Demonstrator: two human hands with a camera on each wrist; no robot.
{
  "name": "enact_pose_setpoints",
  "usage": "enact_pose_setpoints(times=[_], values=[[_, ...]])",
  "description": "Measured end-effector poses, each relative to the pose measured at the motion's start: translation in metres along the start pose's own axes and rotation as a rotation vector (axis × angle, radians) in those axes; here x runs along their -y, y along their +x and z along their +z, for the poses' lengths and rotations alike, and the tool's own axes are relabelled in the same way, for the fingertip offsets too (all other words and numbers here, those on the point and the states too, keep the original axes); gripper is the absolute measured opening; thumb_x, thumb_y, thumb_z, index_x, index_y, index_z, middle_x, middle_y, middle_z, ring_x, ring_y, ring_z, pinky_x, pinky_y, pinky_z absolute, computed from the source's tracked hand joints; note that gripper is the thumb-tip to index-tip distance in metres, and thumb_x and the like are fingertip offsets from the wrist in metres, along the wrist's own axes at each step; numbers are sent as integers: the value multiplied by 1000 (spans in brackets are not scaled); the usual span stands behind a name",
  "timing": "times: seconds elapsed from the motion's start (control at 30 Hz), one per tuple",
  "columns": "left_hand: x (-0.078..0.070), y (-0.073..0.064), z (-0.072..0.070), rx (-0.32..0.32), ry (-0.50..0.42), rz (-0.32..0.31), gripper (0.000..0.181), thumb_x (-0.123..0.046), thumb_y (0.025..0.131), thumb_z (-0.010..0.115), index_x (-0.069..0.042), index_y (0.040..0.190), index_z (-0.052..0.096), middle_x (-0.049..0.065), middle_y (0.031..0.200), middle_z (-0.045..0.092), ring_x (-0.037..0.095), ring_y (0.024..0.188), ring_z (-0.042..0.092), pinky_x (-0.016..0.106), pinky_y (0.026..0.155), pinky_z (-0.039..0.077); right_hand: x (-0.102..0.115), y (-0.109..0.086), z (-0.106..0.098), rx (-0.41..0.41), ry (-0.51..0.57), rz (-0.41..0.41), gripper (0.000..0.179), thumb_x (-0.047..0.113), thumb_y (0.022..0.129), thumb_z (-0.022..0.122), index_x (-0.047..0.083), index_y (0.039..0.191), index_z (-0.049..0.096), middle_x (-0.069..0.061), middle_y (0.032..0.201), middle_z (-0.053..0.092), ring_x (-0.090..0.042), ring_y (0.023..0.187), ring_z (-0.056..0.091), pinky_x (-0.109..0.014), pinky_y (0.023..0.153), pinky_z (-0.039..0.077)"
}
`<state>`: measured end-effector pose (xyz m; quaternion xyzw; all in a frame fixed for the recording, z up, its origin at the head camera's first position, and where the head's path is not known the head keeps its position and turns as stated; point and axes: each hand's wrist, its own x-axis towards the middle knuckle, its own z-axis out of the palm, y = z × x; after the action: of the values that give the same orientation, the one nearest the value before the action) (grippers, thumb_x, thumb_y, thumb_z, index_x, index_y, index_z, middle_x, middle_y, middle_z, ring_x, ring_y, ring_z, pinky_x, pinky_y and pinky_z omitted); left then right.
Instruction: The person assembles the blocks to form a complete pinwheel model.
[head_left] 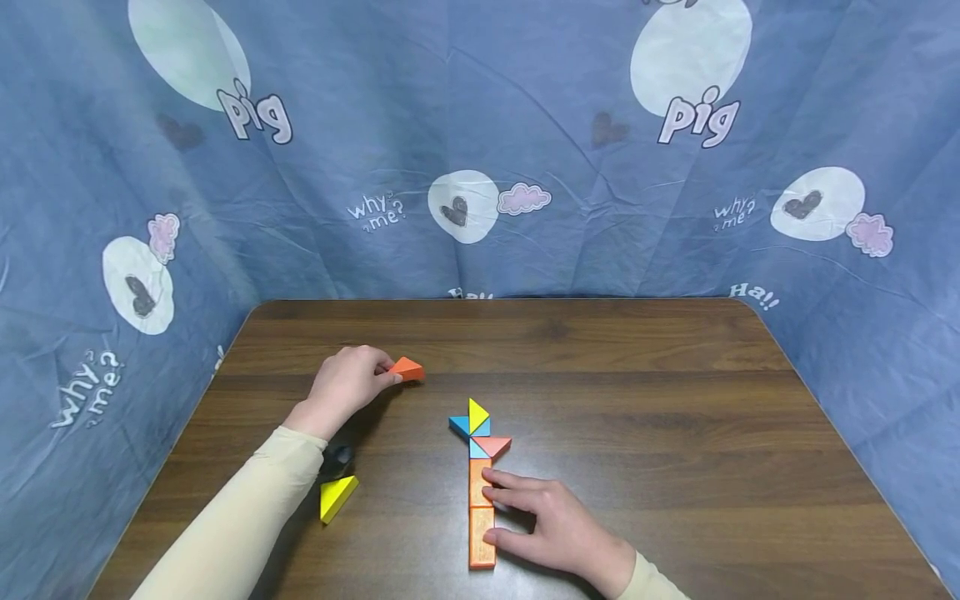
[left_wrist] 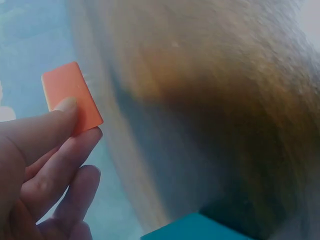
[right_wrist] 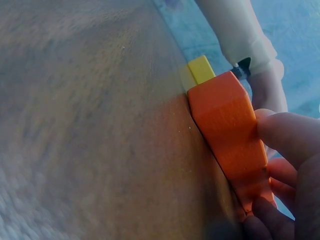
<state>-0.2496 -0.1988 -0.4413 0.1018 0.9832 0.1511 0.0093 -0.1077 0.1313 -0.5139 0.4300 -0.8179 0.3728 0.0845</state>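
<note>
Thumb and fingers of my left hand (head_left: 348,383) pinch an orange triangular block (head_left: 407,368) over the far left part of the table; its flat orange side faces the left wrist view. My right hand (head_left: 551,525) rests its fingertips along the right side of two orange rectangular blocks, the upper one (head_left: 478,483) and the lower one (head_left: 481,537), laid end to end in a column. Above that column lies a pinwheel of triangular blocks: a yellow one (head_left: 477,414), a salmon one (head_left: 493,446) and blue ones (head_left: 460,426).
A loose yellow triangular block (head_left: 337,500) lies beside my left forearm, near the black wrist camera (head_left: 339,461). The brown wooden table (head_left: 675,417) has rounded far corners. Blue printed fabric (head_left: 570,100) hangs behind it and along both sides.
</note>
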Motion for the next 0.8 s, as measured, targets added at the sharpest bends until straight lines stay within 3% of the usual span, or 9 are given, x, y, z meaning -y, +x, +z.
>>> enact_pose_setpoints(times=[0.23, 0.47, 0.63, 0.8], values=[[-4, -16, -12, -54, -88, 35, 17, -27, 87, 78, -15, 98, 77, -7, 82, 70, 11, 67, 58, 35, 62, 48, -1, 0, 1, -6, 4, 0, 46, 39, 90, 73, 8, 124, 70, -2, 138, 58, -10, 122, 56, -26, 96, 47], [-15, -38, -21, -147, -110, 105, 14, -24, 86, 79, -15, 96, 77, -11, 75, 67, 10, 60, 52, 32, 57, 42, -2, -1, 2, -6, -3, 4, 46, 39, 90, 73, 9, 124, 70, -1, 138, 58, -10, 123, 56, -26, 96, 47], [-24, -54, -21, -175, -93, 139, 15, -22, 85, 80, -13, 97, 77, -9, 77, 68, 9, 63, 54, 34, 58, 44, -1, -1, 1, 2, -4, 10, 47, 40, 90, 72, 9, 125, 69, 0, 138, 58, -10, 123, 56, -26, 96, 47], [-32, -67, -14, -162, -72, 159, 18, -23, 84, 81, -14, 99, 77, -9, 81, 69, 11, 68, 54, 35, 62, 45, -1, -1, 1, 7, -4, 14, 47, 40, 90, 72, 10, 126, 69, 0, 138, 58, -10, 122, 56, -27, 96, 47]])
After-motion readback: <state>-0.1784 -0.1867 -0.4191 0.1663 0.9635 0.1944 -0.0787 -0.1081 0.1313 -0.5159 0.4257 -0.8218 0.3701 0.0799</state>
